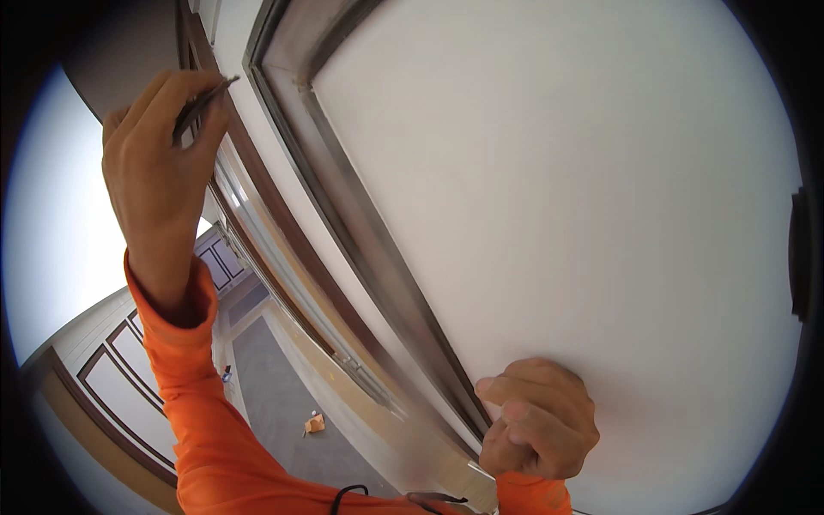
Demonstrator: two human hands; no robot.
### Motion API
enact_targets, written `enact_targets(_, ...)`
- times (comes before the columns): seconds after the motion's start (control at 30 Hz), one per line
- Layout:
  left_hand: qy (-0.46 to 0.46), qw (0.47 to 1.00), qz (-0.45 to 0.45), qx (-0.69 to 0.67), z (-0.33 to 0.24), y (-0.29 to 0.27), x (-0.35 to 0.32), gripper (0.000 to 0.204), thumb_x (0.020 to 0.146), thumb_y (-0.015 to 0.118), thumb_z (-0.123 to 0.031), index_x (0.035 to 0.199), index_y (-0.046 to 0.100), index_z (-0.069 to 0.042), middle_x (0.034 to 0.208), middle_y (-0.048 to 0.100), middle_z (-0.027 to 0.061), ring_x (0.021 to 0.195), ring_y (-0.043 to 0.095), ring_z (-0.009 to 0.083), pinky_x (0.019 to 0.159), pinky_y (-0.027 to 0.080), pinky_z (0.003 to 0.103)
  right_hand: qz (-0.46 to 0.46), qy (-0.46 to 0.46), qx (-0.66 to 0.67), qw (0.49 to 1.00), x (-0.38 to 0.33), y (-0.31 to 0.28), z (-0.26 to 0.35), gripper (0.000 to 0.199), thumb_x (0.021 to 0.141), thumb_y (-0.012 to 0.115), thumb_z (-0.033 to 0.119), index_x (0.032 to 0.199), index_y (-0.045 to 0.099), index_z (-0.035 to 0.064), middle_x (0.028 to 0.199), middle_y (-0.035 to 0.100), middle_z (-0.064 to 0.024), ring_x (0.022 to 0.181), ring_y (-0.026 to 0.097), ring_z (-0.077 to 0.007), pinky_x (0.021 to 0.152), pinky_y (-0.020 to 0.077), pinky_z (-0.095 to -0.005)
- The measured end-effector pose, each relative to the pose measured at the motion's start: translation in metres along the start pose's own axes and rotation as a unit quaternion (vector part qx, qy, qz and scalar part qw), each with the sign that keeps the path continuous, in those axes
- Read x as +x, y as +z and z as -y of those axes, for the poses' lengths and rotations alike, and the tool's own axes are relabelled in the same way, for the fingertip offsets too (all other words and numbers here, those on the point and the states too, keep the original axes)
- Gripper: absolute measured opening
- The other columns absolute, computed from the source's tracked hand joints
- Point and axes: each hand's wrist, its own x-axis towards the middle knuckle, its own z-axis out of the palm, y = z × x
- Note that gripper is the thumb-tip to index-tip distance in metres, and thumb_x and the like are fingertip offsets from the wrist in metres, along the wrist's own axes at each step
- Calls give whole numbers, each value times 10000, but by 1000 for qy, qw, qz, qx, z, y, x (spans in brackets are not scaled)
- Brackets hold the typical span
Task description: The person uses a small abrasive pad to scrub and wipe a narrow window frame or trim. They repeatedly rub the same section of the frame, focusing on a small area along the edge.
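The left hand [159, 172] pinches a thin dark metal tool [204, 103] against the brown wooden frame [257, 176]; the right hand [539, 421], curled into an empty fist, rests on the white flat panel [558, 197].

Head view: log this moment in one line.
left hand: holds thin dark tool at door frame | right hand: fist against white panel

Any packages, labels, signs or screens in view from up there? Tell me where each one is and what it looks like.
Small box or package: lying far below on the grey floor, near the base of the wall; tan-orange, roughly boxy, too small to tell more.
Small dark-and-blue item: further off on the same floor; too small to identify.
No labels, signs or screens are visible.
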Motion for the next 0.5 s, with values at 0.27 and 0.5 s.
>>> enact_targets(0.27, 23, 990, -1, -139, -23, 10, -5, 137, 791, 767, -15, 886, 706, -92, 854, 695, -27, 637, 580, 131, 758, 436, 274, 11, -6, -12, 1000, -1, -3, -3, 165, 883, 466, 50, 1031, 529, 10, 635, 670, -163, 390, 479, -194, 386, 439, -321)
enact_targets(0.5, -83, 924, -94, -361, -11, 35, -41, 192, 997, 599, -67, 1181, 620, -15, 813, 688, 31, 591, 523, 47, 562, 420, 213, 20, -17, -34, 999, -11, -4, -6, 208, 938, 426, 58, 1116, 516, -1, 607, 649, -148, 380, 439, -168, 367, 394, -302)
